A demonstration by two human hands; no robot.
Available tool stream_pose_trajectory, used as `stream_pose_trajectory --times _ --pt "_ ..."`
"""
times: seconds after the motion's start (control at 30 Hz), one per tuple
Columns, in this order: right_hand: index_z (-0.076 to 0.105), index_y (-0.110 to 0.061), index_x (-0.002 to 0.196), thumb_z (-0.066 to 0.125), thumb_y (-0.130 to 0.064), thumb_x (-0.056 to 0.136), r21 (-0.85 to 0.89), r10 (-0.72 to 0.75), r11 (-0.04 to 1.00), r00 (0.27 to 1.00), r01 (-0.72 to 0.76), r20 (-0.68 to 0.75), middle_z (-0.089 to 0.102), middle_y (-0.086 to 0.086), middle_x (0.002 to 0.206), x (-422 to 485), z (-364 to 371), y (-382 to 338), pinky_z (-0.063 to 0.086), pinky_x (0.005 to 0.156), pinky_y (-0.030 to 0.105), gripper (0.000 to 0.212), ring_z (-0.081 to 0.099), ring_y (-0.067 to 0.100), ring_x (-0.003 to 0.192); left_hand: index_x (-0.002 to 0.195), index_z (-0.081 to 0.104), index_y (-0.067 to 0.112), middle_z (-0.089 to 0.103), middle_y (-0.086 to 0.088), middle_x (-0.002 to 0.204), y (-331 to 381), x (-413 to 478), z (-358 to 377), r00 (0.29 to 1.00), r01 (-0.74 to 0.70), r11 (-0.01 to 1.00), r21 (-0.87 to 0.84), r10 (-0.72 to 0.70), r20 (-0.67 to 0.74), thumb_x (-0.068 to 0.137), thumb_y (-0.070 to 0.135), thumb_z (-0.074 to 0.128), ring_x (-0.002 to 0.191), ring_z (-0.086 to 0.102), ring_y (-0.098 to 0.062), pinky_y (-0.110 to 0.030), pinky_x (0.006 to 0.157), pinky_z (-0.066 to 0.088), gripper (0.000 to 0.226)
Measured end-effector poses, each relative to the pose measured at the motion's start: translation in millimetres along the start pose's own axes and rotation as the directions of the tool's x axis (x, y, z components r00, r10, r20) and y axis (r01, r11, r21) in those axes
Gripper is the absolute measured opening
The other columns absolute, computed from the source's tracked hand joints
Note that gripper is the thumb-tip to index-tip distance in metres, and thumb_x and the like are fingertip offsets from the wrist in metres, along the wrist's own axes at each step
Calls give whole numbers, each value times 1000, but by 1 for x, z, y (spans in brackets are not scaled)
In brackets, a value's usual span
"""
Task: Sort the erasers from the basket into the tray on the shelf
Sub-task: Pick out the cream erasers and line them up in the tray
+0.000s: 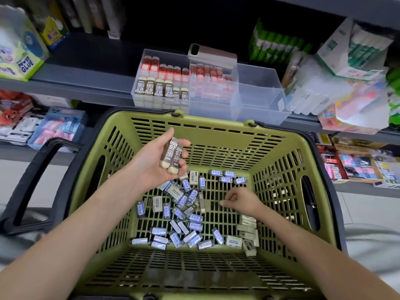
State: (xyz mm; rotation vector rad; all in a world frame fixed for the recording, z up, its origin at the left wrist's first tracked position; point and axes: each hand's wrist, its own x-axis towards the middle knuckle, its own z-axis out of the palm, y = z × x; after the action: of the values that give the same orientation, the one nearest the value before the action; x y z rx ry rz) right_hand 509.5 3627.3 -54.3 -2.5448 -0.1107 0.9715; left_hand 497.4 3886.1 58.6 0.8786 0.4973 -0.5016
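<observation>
Two 2B erasers (173,155) are gripped in the left hand (157,163) over the basket (216,128), seemingly gathered for the matching left-end row (160,89) in the far tray (262,92), while the right hand (240,201) is curled at the basket floor, contents indiscernible.

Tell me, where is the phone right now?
In the head view the phone lies at top centre, across the back rim of the clear tray on the shelf, just behind the red erasers.
</observation>
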Motion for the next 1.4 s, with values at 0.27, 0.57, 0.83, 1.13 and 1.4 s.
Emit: stream_pose_trajectory --times 0.27,0.57,0.83,1.13,1.4 --pt "48 -16 59 62 -41 86 -4 -1 1000 1000 1 6 47 -2 54 25 53 -49 41 47 22 39 44 11 45 92 64 4 64 -9 59 -20 12 -5 976 93 991 -92 -109 -189 97 26 37 51 56 -18 -29 54 53 35" --pt "66 -5 88 66 -11 82 793 -146 606 971 -63 189 68 5 73 -3 5 -75 54 59 22 8 63 14 60 108 58 10 62 -3 81 -66 33 -21 977 195 902 386 -143 -160 68 60 64 65 57 -14 -24 60 43 64" --pt "66 -7 93 60 -1 85 728 -203 683 945 -53 259 69 7 85 -20 -2 -64 58 74 26 11 68 16 75 107 56 9 64 -5 74 -76 32 -19 973 199 952 234 -164 -161 59 26 79 55 58 -11 -21 49 48 56" --pt "60 -5 107 51 -16 93 -471 150 857 975 -210 -162 65 7 95 -9 -30 1 56 75 32 20 65 23 86 91 57 6 64 -3 57 -62 35 -28 968 163 985 -51 -170 -187 62 20 80 50 61 -14 -23 49 53 40" --pt "38 -13 134 71 -47 76 -549 146 835 979 -42 146 52 6 132 -25 -12 14 49 93 35 75 56 26 114 95 60 8 61 -2 62 -67 37 -23 974 180 984 12 -177 -141 58 22 83 48 55 -11 -20 44 48 46"
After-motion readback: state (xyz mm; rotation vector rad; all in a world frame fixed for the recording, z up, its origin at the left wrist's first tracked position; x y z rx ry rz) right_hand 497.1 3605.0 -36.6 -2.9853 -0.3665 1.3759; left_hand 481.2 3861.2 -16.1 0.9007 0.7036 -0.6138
